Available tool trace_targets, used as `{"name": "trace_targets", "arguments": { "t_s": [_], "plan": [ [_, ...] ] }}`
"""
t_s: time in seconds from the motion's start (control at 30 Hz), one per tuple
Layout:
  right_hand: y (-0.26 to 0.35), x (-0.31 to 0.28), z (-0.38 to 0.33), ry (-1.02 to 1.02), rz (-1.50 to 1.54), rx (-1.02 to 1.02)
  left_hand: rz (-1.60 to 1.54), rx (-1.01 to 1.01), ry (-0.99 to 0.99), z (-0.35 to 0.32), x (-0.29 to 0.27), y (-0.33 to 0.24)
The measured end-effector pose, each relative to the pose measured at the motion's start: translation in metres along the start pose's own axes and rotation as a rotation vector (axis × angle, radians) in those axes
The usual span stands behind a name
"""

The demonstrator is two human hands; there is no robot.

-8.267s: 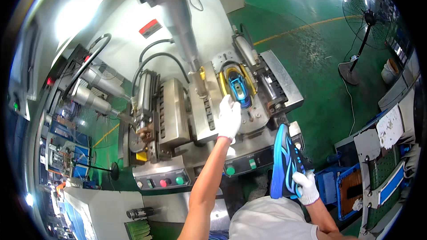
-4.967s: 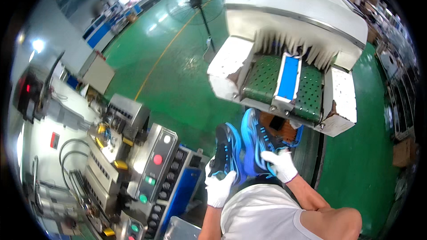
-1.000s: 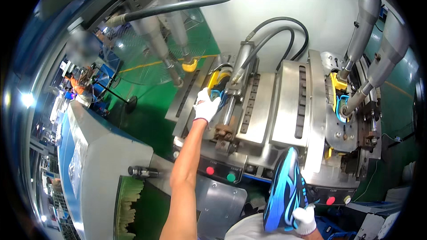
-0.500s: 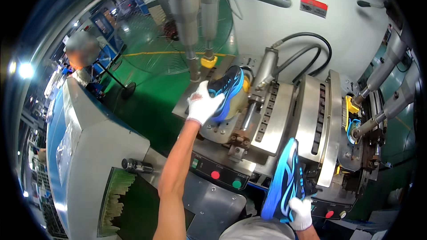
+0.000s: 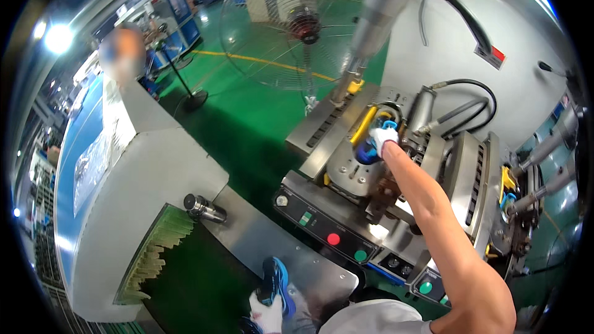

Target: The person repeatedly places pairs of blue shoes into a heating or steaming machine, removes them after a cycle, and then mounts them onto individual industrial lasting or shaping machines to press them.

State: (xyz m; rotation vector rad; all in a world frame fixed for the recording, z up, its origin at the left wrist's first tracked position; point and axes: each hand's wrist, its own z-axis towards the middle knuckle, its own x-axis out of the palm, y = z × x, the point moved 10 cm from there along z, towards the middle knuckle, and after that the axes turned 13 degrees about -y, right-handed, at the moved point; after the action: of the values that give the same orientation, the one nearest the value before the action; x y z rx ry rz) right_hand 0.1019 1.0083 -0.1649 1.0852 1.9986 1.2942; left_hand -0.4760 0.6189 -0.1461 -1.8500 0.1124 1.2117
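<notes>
My right hand (image 5: 383, 137), in a white glove, reaches into the left station of the press machine (image 5: 349, 170). Its fingers close on a blue and black sneaker (image 5: 369, 154) that sits among the metal plates and a yellow pad (image 5: 363, 125). The hand covers much of that shoe. Low in the picture, my gloved left hand (image 5: 266, 314) grips a second black and blue sneaker (image 5: 278, 284) beside the metal ledge. A dark bit at the lower edge is cut off, and I cannot tell if it belongs to the same shoe.
A control panel (image 5: 328, 235) with red and green buttons fronts the machine. Left of it are a metal flask (image 5: 205, 208) and a grey housing (image 5: 161, 167) with a fringed opening (image 5: 145, 256). A large fan (image 5: 303, 25) stands behind, and a person (image 5: 122, 55) is at far left.
My left hand has lifted its sneaker from the left station and drawn it down toward me. My right hand has carried the other sneaker up into that station. The view has swung left.
</notes>
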Motion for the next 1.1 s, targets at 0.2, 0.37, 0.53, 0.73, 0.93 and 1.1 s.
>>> {"name": "trace_targets", "arguments": {
  "t_s": [0.2,0.37,0.53,0.73,0.93,1.1],
  "plan": [
    [-0.005,0.042,0.061,-0.318,-0.959,-0.548,0.571,-0.031,-0.121,-0.079,0.012,0.111],
    [-0.014,0.080,0.089,-0.074,-1.314,-0.953,0.148,-0.217,-0.453,-0.116,0.029,0.201],
    [0.035,0.023,0.184,0.213,-1.049,-0.538,0.102,0.007,-0.394,-0.071,0.047,0.171],
    [0.046,0.051,-0.084,0.278,-0.687,-0.833,-0.148,-0.153,-0.280,-0.115,-0.032,0.221],
    [-0.053,-0.097,-0.376,0.615,-0.791,-1.158,-0.020,-0.251,-0.564,-0.078,-0.109,0.294],
    [-0.204,-0.142,-0.343,0.445,-1.744,-1.419,-0.264,-0.444,-0.031,-0.029,-0.034,0.315]
  ]
}}
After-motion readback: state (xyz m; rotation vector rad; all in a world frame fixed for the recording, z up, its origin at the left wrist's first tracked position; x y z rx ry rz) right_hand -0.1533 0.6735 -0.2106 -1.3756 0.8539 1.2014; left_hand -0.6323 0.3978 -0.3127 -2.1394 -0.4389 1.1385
